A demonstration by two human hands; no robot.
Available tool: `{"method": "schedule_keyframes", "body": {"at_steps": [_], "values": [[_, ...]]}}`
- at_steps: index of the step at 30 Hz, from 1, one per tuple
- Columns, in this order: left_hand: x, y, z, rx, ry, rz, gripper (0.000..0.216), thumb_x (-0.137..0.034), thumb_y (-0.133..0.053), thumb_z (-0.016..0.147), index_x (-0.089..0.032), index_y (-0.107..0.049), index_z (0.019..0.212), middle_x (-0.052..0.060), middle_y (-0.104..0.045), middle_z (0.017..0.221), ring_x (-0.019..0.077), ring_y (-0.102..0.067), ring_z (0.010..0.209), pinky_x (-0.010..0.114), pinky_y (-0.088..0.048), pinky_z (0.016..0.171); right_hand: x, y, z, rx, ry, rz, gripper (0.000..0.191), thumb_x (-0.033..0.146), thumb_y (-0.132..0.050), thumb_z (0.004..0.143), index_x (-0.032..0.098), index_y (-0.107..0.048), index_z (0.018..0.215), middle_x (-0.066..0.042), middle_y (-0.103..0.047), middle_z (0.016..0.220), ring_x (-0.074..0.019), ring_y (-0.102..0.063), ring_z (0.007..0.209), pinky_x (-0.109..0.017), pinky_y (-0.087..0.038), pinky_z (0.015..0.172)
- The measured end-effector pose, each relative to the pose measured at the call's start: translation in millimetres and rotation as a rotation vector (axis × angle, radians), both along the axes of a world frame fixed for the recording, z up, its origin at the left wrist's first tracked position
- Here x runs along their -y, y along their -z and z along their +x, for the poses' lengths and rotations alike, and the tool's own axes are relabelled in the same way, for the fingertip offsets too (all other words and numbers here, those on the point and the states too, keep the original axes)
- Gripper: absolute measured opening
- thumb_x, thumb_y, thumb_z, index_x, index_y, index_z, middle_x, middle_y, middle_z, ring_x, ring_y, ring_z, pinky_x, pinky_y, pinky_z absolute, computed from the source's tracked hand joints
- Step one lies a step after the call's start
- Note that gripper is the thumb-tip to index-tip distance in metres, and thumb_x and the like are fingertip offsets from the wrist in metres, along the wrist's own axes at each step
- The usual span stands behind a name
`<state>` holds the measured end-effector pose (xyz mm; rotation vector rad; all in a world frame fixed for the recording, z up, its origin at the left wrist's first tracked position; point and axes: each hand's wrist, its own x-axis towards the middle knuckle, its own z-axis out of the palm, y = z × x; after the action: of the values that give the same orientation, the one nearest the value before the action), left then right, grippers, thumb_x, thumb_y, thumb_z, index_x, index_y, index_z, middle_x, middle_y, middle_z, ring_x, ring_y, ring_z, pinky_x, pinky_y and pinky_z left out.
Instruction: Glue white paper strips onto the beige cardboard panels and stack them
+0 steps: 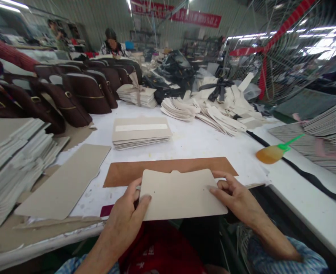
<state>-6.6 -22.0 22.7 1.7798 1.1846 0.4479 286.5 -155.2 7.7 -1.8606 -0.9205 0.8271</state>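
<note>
Between my two hands is a beige cardboard panel (179,196) with rounded corners, a small tab on its far edge and two small holes. My left hand (130,207) grips its left edge, thumb on top and fingers curled beneath. At the right edge, my right hand (233,194) pinches the panel the same way. A flat brown strip (168,165) lies on the white table just beyond it, partly covered by the panel. Farther back sits a stack of beige panels (141,129), the top one bearing a white strip.
To the left lie a larger grey-beige board (68,182) and a pile of boards (11,163). Dark brown bags (88,91) stand behind. A green-handled container of amber liquid (270,154) rests at right, near a fan (270,49). A person (112,43) is at the back.
</note>
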Motion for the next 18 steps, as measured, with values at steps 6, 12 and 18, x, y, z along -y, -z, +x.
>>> {"method": "schedule_keyframes", "body": {"at_steps": [6,12,18], "values": [[-17,-1.1,14,-0.261,-0.128,0.232,0.059,-0.042,-0.056,0.091,-0.020,-0.048,0.145,-0.004,-0.067,0.073,0.0238,-0.069,0.071,0.033,-0.043,0.069,-31,0.1,15,0.208,-0.040,0.047,0.055,0.051,-0.065,0.085,0.020,-0.056,0.129,0.009,-0.046,0.062,-0.0165,-0.048,0.057,-0.030,-0.036,0.055],[-27,2.5,27,-0.436,-0.120,0.314,0.049,-0.034,-0.058,0.097,-0.022,-0.052,0.144,0.001,-0.074,0.091,0.0263,-0.074,0.083,0.033,-0.045,0.073,-56,12.2,20,0.456,0.007,-0.013,0.050,0.048,-0.060,0.081,0.017,-0.064,0.120,0.005,-0.054,0.062,-0.0199,-0.053,0.059,-0.035,-0.040,0.063],[-27,3.3,30,-0.501,-0.125,0.315,0.045,-0.035,-0.058,0.100,-0.023,-0.054,0.143,0.000,-0.075,0.088,0.0276,-0.076,0.087,0.033,-0.046,0.074,-59,14.6,18,0.542,0.023,-0.059,0.050,0.045,-0.059,0.082,0.018,-0.067,0.122,0.002,-0.060,0.066,-0.0223,-0.058,0.063,-0.036,-0.041,0.065]]}}
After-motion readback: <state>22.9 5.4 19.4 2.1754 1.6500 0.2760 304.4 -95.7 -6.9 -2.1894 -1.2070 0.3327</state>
